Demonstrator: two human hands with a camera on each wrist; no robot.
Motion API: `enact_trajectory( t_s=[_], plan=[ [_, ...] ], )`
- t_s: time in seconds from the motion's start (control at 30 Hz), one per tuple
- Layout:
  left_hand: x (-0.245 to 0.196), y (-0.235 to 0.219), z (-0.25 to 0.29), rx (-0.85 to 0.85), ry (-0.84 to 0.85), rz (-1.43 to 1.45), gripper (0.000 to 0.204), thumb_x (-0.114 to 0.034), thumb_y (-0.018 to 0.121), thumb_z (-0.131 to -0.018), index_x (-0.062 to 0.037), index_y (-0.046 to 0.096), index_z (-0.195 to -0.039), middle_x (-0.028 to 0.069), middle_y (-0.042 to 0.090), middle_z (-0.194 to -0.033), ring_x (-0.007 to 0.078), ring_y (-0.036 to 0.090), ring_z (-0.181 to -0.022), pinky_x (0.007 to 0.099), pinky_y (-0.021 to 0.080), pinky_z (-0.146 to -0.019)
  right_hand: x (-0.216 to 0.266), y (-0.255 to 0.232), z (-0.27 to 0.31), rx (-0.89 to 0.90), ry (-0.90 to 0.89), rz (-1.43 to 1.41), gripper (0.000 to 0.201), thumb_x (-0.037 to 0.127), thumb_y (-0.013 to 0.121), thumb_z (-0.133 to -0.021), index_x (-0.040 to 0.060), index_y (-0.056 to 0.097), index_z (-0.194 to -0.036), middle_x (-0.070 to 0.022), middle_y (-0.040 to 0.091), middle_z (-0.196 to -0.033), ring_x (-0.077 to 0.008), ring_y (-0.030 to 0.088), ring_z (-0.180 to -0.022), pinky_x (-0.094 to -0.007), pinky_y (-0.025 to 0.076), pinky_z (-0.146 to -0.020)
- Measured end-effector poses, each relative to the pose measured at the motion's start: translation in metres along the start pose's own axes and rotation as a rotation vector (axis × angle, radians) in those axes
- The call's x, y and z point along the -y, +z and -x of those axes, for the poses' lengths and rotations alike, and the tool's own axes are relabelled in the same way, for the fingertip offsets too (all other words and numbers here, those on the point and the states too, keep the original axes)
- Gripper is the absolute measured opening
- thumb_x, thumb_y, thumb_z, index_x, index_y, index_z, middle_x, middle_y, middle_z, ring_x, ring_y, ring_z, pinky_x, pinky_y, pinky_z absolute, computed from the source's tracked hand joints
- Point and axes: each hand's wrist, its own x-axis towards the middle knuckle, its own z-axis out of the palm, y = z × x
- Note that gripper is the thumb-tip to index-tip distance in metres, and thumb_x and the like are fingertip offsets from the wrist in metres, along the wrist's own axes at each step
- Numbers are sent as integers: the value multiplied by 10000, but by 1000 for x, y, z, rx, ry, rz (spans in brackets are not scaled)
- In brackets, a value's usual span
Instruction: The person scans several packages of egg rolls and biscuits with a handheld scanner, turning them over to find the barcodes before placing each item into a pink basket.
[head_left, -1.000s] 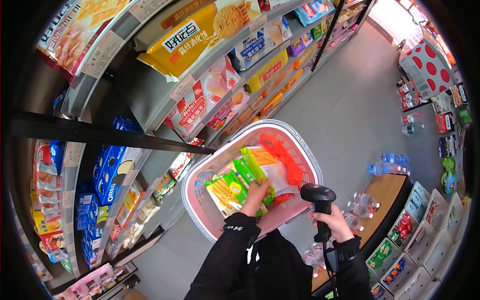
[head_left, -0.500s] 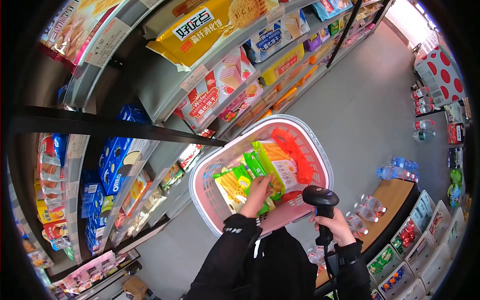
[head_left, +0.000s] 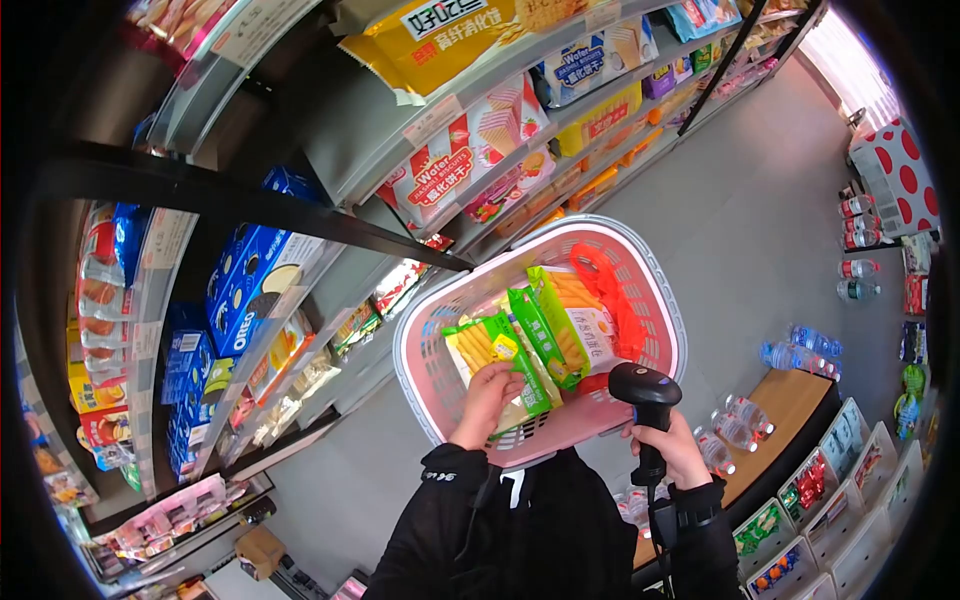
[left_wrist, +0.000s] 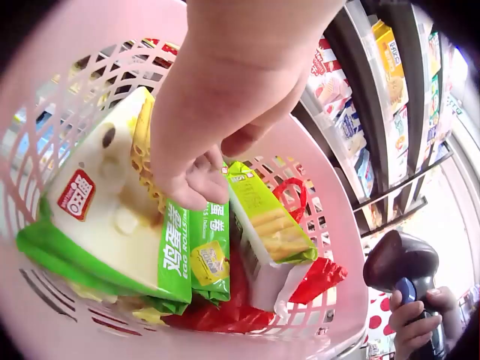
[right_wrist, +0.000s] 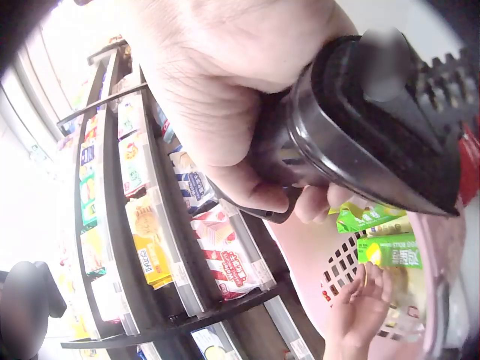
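A pink basket [head_left: 425, 400] holds green packs and a red plastic bag [head_left: 612, 290]. My left hand [head_left: 490, 400] is inside it, over the cream-and-green egg roll pack [head_left: 468, 345]. Its fingers lie loosely bent, with the fingertips [left_wrist: 196, 193] right at the pack's top edge. Just right of that pack stands a narrow green egg roll pack [head_left: 538, 335], and beyond it a green-and-white pack [head_left: 580, 315]. Outside the basket's near right rim, my right hand [head_left: 675, 450] grips a black barcode scanner [head_left: 645, 385] by its handle, a finger at the trigger.
Shelves of wafer biscuit packs [head_left: 450, 170] and blue Oreo boxes [head_left: 245, 290] rise on the left, with a dark post [head_left: 240, 205] close to the basket. On the right are a wooden ledge [head_left: 790, 400], bottles [head_left: 735, 425] and trays of small packets [head_left: 805, 485]. Grey floor [head_left: 730, 220] lies beyond.
My left hand has moved from the middle pack to the left pack, so the middle pack shows more fully. The right hand keeps hold of the scanner. The whole view has shifted slightly.
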Motion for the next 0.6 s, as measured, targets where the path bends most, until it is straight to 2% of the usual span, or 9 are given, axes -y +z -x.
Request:
enact_trajectory(
  t_s=[0.1,0.13,0.27,0.33,0.43,0.53,0.6],
  plan=[
    [4,16,-10,75,21,-72,219,-65,432,-854,7,474,-1056,112,558,-930,171,568,-814,267,479,-710,-2,2,0,1,3,18,248,19,567,-727,-10,502,-964,-79,585,-768,-119,530,-573,-244,428,-552],
    [5,22,-15,144,40,-43,245,-117,466,-857,5,478,-1069,108,558,-949,159,565,-812,260,474,-704,-2,2,0,7,-2,23,260,20,562,-726,-14,494,-974,-91,582,-771,-129,536,-573,-245,433,-542],
    [8,63,-34,142,-37,-134,320,-189,531,-840,9,464,-1082,106,559,-944,149,559,-825,258,467,-700,-2,5,1,-17,-6,22,260,16,553,-723,-14,485,-972,-102,579,-773,-139,541,-573,-248,438,-537],
    [26,73,-61,124,61,-255,425,-265,606,-796,17,449,-1072,90,562,-904,138,563,-766,259,468,-637,-1,5,2,-16,-12,28,254,15,550,-723,-12,485,-967,-101,578,-772,-140,541,-573,-249,437,-540],
    [20,94,-57,51,88,-257,483,-285,642,-765,31,434,-1066,77,566,-881,134,564,-698,265,460,-570,-3,3,4,-9,-4,6,231,15,565,-729,-5,502,-950,-84,584,-767,-127,534,-576,-247,430,-550],
    [25,97,-59,92,139,-154,484,-291,653,-752,28,448,-1053,70,567,-879,127,561,-650,265,449,-525,-11,-1,6,-45,-11,7,248,13,568,-728,-6,497,-965,-91,583,-771,-131,534,-577,-247,435,-549],
    [25,99,-59,51,176,-204,424,-254,653,-743,31,476,-1002,78,567,-861,137,558,-648,267,448,-531,-12,-2,9,-55,-13,11,260,15,566,-730,-8,495,-979,-95,583,-775,-133,533,-580,-244,436,-545]
  ],
)
